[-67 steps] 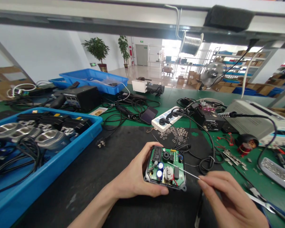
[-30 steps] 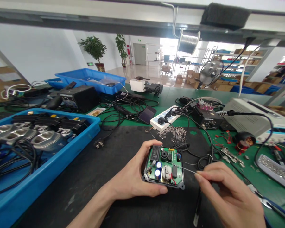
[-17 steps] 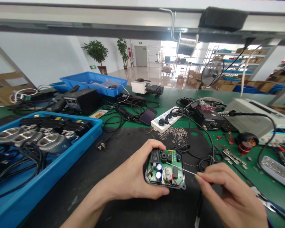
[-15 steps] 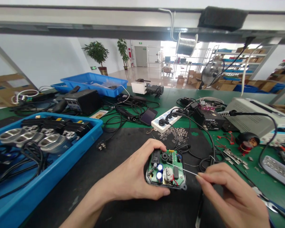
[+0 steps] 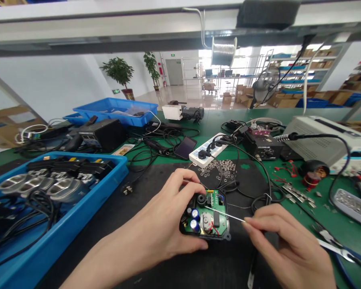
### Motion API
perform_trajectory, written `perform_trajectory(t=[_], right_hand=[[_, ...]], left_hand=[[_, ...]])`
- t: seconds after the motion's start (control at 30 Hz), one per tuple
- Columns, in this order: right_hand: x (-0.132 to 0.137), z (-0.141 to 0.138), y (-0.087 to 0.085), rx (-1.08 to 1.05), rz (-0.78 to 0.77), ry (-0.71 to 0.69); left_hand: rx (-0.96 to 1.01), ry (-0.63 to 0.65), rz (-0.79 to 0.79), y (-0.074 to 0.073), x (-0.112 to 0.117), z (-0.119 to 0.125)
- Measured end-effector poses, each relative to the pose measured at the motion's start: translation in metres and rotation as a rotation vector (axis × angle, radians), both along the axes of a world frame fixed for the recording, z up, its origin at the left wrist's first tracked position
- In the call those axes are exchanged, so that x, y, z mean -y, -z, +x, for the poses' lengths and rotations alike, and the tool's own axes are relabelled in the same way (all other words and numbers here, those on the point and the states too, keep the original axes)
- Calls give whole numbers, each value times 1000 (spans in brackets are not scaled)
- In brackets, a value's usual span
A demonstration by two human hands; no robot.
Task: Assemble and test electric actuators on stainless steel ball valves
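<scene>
A green circuit board sits in a dark housing, with blue-and-silver capacitors, a round black part and short red wires on it. My left hand is closed around the housing's left side, thumb along the near edge and fingers over the far edge. Between the thumb and fingers of my right hand is a thin, straight silvery wire. Its far end reaches over the board beside the round black part; I cannot tell whether it touches.
At the left stands a blue tray of metal parts and cables. Scattered small rings lie beyond the board, near a white power strip. Black cables, a soldering station and a wrench are at the right.
The view has shifted slightly. My left hand's fingers now reach further over the housing's far left corner, covering more of the board. My right hand still pinches the wire over it.
</scene>
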State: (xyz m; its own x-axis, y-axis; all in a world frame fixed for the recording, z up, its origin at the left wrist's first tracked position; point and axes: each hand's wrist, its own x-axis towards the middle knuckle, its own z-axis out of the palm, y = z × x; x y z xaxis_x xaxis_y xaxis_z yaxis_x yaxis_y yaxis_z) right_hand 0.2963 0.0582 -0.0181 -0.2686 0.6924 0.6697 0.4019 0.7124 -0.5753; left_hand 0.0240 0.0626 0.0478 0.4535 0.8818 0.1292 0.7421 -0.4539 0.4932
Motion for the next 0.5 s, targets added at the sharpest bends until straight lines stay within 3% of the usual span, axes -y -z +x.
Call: perform_trajectory(t=[0.2, 0.5], right_hand=[[0, 3, 2, -37, -94, 5], [0, 1, 1, -34, -79, 2]], left_hand=[[24, -52, -15, 2, 8, 4], [-7, -65, -3, -3, -1, 9]])
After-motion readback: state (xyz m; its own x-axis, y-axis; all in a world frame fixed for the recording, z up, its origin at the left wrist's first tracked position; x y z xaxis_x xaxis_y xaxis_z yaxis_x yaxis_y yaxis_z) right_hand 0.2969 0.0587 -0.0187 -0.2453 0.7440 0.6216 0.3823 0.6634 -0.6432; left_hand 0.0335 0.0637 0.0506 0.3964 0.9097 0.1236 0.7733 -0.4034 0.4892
